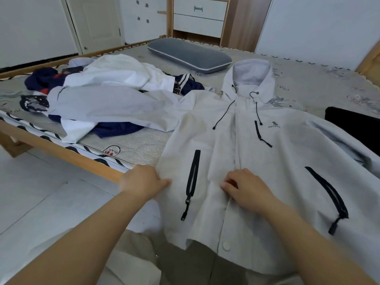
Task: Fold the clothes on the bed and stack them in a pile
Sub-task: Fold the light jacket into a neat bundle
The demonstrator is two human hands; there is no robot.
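A light grey hooded jacket (pixel 257 161) with black zips lies spread front-up on the bed, its hem hanging over the near edge. My left hand (pixel 144 179) grips the jacket's left side edge beside the black pocket zip. My right hand (pixel 246 188) rests on the jacket's front placket with fingers curled, pinching the fabric. A loose heap of clothes (pixel 107 95), white, pale grey and navy, lies to the left on the bed.
A grey pillow (pixel 189 54) lies at the bed's far side. The wooden bed frame (pixel 67 153) runs along the left, with white floor tiles below. A black object (pixel 353 128) sits at the right edge. Drawers stand behind the bed.
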